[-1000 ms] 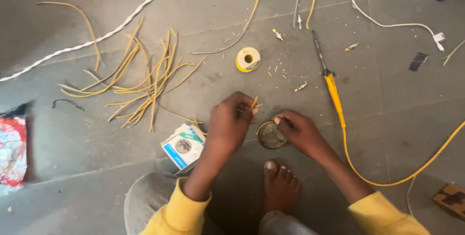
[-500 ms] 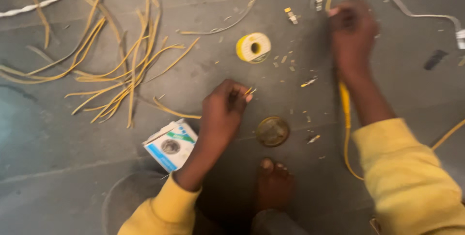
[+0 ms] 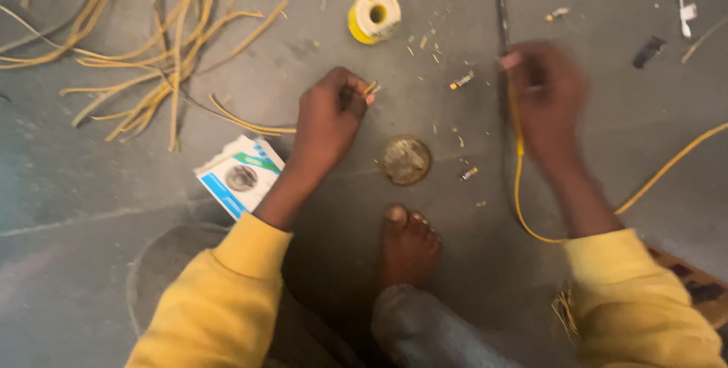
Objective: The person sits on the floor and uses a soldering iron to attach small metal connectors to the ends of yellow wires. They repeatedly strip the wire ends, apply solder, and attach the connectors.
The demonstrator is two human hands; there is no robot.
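Two hands over a grey floor [image 3: 91, 262], both in yellow sleeves. Left hand [image 3: 327, 121] is curled into a loose fist, thumb and forefinger pinching a short yellow wire end [image 3: 370, 87] that pokes out at its upper right. Right hand [image 3: 547, 99] is motion-blurred, fingers wrapped around the yellow handle of a soldering iron [image 3: 506, 49]; dark shaft points away from the person, yellow cord [image 3: 531, 216] runs from under the hand toward the body, then loops off to the right. Round brass-coloured tin [image 3: 405, 160] sits on the floor between the hands, just below the left one, touching neither. Bare foot [image 3: 408, 243] just below the tin. Yellow-rimmed solder spool [image 3: 374, 14] above the left hand, well apart. Small printed packet [image 3: 240, 175] beside the left wrist. Pile of yellow wire offcuts [image 3: 159, 49] farther out past the left hand. Small bits of debris scattered between the hands.
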